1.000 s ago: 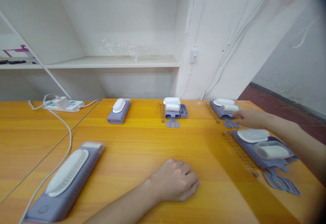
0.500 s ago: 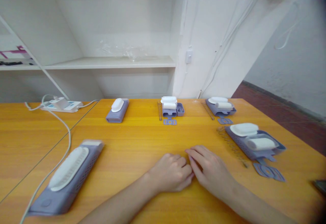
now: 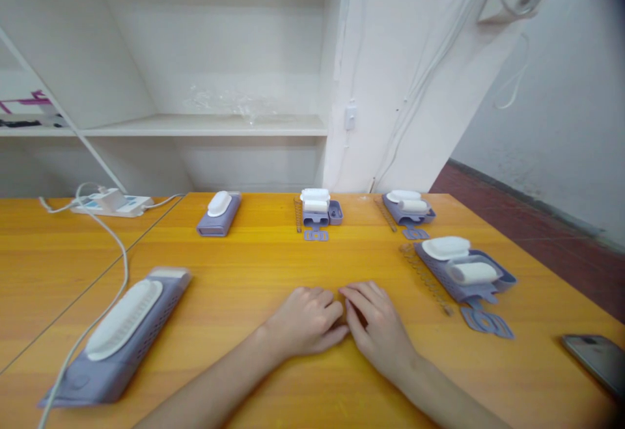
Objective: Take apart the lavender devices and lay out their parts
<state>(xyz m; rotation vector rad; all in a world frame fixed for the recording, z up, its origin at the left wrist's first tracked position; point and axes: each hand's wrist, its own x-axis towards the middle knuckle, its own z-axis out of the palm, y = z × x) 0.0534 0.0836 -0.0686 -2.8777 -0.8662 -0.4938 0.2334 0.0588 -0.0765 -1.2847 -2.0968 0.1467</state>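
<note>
Both hands rest on the wooden table, almost meeting in the middle. My left hand is loosely curled into a fist, and nothing shows in it. My right hand lies beside it, fingers bent, with a gap between thumb and forefinger; its fingertips are close to the left knuckles. Right of that hand is a purple casing with a white oval pad and a white roller. A coil spring and a flat purple cut-out piece lie by it. To the left lies a long purple unit with a white oval pad.
Farther back stand a small purple unit and two opened sets, a middle set and a right set. A white cable runs from a power strip across the left unit. A phone lies at right.
The view has shifted, so everything on the table sits farther left and the phone shows more fully. The hands keep nearly the same pose.
</note>
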